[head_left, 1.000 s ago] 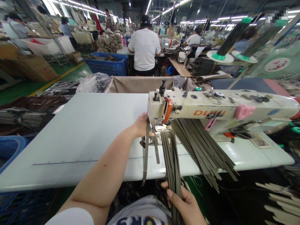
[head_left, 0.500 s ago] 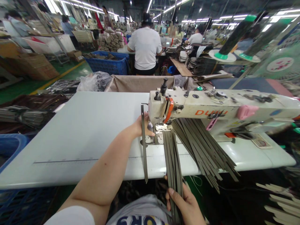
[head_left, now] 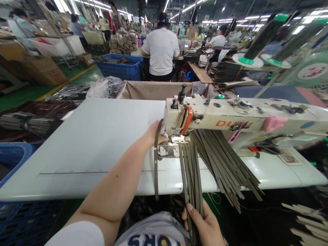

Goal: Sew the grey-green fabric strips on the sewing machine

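At the sewing machine's needle area, my left hand (head_left: 153, 132) reaches to the left of the presser foot (head_left: 179, 139), its thumb pointing toward it. A narrow dark grey-green strap (head_left: 156, 171) bends over this hand and hangs to the table's front edge; the fingers look closed on it, though the machine head partly hides them. Below the table edge, my right hand (head_left: 202, 220) is closed around a bundle of similar straps (head_left: 192, 174), with one strap parted to the left under the thumb. The bundle's far ends reach the presser foot.
The sewing machine (head_left: 205, 116) spans the right side of the white table (head_left: 102, 136). More straps (head_left: 222, 164) fan out under its arm. Thread cones (head_left: 263, 41) stand at the right. A blue crate (head_left: 15, 160) is at the left. A co-worker (head_left: 162, 48) sits ahead, facing away.
The hanging strap has gone from straight to bent, its upper part curving toward the machine head. In my right hand, one strap has separated leftward from the bundle. The view has shifted slightly.
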The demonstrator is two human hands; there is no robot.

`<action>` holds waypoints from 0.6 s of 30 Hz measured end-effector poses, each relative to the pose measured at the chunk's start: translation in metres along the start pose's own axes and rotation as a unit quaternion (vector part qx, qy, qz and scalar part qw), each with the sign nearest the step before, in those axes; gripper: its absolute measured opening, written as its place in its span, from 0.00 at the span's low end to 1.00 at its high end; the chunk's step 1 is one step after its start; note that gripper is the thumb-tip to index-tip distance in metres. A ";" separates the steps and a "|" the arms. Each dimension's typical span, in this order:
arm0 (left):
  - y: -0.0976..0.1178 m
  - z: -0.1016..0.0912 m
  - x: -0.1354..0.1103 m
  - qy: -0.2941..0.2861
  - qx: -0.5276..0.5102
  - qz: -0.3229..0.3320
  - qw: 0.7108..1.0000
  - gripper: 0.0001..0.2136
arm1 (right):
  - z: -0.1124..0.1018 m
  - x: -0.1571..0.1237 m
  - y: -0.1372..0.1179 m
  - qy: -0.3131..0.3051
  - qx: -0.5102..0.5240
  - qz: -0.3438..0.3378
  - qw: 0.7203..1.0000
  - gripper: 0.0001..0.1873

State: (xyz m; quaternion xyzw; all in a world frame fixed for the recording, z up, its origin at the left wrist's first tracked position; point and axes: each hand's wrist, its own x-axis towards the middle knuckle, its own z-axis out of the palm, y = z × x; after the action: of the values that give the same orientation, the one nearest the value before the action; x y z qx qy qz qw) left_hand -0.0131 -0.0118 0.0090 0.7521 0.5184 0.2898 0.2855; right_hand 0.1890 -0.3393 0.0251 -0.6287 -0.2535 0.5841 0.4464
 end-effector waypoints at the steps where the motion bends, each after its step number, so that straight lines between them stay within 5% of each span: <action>1: -0.001 0.000 0.001 -0.002 -0.001 0.000 1.000 0.31 | 0.000 0.001 0.002 0.004 -0.001 -0.003 1.000 0.38; 18: 0.003 -0.004 -0.003 -0.010 -0.028 -0.007 1.000 0.25 | 0.007 0.001 0.006 0.018 0.045 -0.017 0.999 0.39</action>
State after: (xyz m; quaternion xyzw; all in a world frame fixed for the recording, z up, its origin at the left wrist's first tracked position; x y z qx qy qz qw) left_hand -0.0148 -0.0146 0.0132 0.7430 0.5124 0.2952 0.3135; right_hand 0.1815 -0.3390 0.0201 -0.6138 -0.2295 0.5759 0.4888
